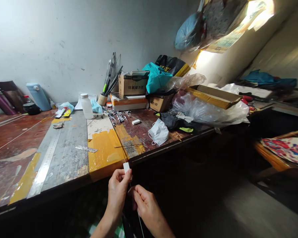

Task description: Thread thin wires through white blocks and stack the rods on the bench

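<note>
My left hand (117, 188) is closed in a pinch around a small white block (126, 167), just off the front edge of the workbench. A thin rod (140, 224) runs up from the lower right past my right hand (144, 202) toward the block. My right hand's fingers are closed on that rod, slightly below the left hand. Beyond the block, a thin dark line continues over the bench, where another thin dark rod (131, 145) lies crosswise. Whether the rod passes through the block or beside it is hidden by my fingers.
On the workbench (72, 158) are a steel ruler (45, 165), a short metal strip (86, 149), a white bottle (86, 106) and a second white block (136, 122). A face mask (159, 132), plastic bags (211, 111) and cardboard boxes (132, 85) lie farther right. A cushioned chair (288, 152) stands right.
</note>
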`<state>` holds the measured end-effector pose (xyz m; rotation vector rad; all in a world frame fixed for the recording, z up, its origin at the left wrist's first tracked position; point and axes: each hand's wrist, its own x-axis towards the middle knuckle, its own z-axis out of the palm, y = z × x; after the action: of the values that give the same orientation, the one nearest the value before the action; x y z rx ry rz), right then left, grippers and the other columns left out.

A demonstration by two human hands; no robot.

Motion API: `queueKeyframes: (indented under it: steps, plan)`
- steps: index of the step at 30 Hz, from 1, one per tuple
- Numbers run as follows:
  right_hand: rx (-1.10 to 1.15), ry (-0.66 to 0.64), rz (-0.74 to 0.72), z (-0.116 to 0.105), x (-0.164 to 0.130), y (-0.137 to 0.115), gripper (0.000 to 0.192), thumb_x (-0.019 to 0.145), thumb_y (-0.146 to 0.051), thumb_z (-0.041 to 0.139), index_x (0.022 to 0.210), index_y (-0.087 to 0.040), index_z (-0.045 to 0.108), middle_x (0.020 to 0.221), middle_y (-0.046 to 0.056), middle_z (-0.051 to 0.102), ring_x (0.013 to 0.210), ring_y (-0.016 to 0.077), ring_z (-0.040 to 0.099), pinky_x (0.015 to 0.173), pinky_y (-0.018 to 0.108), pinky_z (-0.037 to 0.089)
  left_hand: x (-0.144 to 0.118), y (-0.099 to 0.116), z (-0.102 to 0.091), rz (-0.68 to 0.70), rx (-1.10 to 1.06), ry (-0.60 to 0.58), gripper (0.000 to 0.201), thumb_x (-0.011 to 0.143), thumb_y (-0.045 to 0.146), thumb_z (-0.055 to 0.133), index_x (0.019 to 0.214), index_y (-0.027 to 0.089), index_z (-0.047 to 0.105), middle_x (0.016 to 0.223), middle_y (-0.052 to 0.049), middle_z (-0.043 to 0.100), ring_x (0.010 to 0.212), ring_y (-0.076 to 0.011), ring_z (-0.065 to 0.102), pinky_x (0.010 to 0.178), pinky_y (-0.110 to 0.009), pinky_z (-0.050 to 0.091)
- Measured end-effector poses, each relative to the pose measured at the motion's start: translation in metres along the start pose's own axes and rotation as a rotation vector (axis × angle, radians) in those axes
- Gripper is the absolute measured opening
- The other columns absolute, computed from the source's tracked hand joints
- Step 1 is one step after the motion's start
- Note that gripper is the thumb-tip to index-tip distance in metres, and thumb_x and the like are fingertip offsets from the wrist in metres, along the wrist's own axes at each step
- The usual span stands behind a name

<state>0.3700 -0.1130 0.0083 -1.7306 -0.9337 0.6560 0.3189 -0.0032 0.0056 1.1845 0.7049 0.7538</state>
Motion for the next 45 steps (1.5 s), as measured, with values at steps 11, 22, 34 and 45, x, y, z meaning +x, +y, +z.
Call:
queueKeyframes:
  steps: [11, 22, 34, 45]
  plan:
    - [0.063, 0.062, 0.037, 0.004, 0.007, 0.007, 0.016, 0.088, -0.032, 0.053, 0.079, -0.018, 0.052, 0.062, -0.005, 0.050, 0.045, 0.0064, 0.040, 0.042, 0.018, 0.028, 0.000, 0.001, -0.001, 0.003, -0.024, 0.025, 0.037, 0.072, 0.048, 0.073, 0.073, 0.013, 0.060, 0.066, -0.001, 0.061, 0.064, -0.0132, 0.053, 0.062, -0.022, 0.041]
    - [0.187, -0.025, 0.097, -0.003, 0.006, 0.000, 0.022, 0.090, -0.038, 0.049, 0.084, -0.017, 0.056, 0.059, -0.005, 0.051, 0.041, 0.0054, 0.037, 0.040, 0.017, 0.027, -0.002, 0.002, -0.001, -0.014, -0.016, 0.027, 0.039, 0.071, 0.050, 0.073, 0.072, 0.014, 0.060, 0.065, -0.001, 0.061, 0.059, -0.0136, 0.052, 0.057, -0.023, 0.039]
    - [0.176, -0.083, 0.132, -0.013, -0.021, 0.002, 0.027, 0.091, -0.039, 0.049, 0.081, -0.017, 0.060, 0.058, -0.005, 0.048, 0.045, 0.0060, 0.036, 0.043, 0.018, 0.027, -0.010, 0.021, 0.000, 0.033, -0.033, 0.028, 0.033, 0.074, 0.046, 0.072, 0.074, 0.015, 0.061, 0.068, -0.001, 0.062, 0.070, -0.0155, 0.053, 0.069, -0.023, 0.039]
    - [0.064, 0.170, 0.002, -0.054, -0.022, -0.030, 0.034, 0.085, -0.048, 0.058, 0.102, -0.021, 0.069, 0.077, 0.002, 0.065, 0.063, 0.0140, 0.055, 0.061, 0.024, 0.046, -0.014, 0.105, 0.004, 0.163, -0.049, -0.213, 0.030, 0.083, 0.045, 0.064, 0.093, 0.016, 0.067, 0.084, -0.004, 0.064, 0.081, -0.0178, 0.057, 0.073, -0.023, 0.043]
